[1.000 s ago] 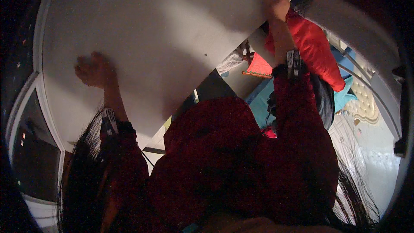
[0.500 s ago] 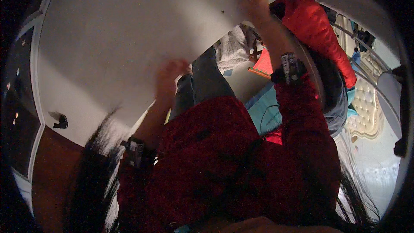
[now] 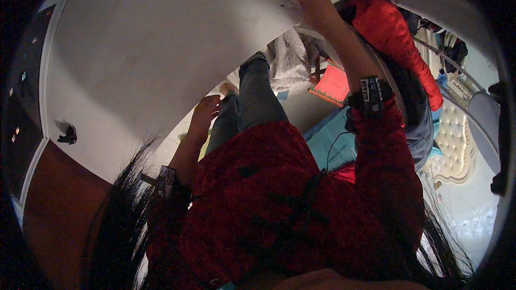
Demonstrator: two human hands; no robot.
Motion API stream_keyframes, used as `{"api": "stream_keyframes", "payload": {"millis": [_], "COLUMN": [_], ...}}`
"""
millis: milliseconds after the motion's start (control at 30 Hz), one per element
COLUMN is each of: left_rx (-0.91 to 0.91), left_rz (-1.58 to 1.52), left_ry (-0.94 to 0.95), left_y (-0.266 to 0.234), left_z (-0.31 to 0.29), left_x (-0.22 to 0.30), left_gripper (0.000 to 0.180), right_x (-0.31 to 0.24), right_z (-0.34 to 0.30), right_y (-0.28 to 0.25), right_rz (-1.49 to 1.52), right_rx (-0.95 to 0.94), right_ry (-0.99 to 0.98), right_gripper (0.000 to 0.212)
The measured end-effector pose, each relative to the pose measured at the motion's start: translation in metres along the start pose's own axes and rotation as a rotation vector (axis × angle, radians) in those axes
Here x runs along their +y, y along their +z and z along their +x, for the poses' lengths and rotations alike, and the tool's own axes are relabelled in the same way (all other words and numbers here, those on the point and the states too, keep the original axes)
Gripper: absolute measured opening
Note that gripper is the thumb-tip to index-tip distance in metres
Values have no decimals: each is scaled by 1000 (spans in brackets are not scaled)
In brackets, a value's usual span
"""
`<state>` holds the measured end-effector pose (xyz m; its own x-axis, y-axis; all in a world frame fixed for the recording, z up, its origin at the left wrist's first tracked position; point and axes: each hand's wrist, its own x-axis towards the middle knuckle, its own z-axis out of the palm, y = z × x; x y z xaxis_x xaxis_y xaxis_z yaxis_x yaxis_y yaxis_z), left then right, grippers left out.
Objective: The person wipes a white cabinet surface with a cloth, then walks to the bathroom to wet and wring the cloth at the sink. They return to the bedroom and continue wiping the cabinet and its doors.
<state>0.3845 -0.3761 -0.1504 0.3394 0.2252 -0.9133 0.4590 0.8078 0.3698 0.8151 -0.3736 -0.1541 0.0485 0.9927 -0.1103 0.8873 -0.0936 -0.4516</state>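
Note:
A large pale panel [image 3: 145, 48] fills the upper left, with a small dark mark close to my right fingertips. My right hand [image 3: 309, 2] lies against the panel or just off it, fingers stretched out and holding nothing visible. Beside my jeans [image 3: 258, 94], below the panel's edge, hangs my left hand [image 3: 205, 110]. Its fingers are loosely bent and slightly apart, and I see nothing in them. Both wrists carry dark straps with small labelled devices.
A black fitting [image 3: 67, 134] sticks out from the panel's lower left. At the right hang a bright red padded garment [image 3: 384, 27] and dark clothing. Beyond are a grey fluffy cloth [image 3: 287, 62], a red mat-like piece [image 3: 332, 83], a blue item [image 3: 333, 139] and a tufted cream headboard [image 3: 454, 139].
My left hand has dropped away from the panel toward my leg. My right hand has come slightly lower and nearer, its fingers now clear rather than blurred.

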Motion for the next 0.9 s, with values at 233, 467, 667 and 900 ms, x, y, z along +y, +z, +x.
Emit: {"api": "stream_keyframes", "payload": {"millis": [233,467,667,900], "left_rx": [94,180,214,266], "left_rz": [-4,3,27,49], "left_ry": [-86,-49,-31,-62], "left_y": [-36,-52,-67,-82], "left_z": [-14,-19,-15,-12], "left_x": [-42,-62,-66,-74], "left_gripper": [45,40,41,42], "right_x": [-23,-76,-81,-85], "right_z": [-9,-46,-63,-63], "right_y": [29,36,46,32], "right_rz": [-51,-126,-128,276], "right_rx": [4,79,89,212], "right_ry": [-61,-159,-144,69], "right_gripper": [60,59,53,28]}}
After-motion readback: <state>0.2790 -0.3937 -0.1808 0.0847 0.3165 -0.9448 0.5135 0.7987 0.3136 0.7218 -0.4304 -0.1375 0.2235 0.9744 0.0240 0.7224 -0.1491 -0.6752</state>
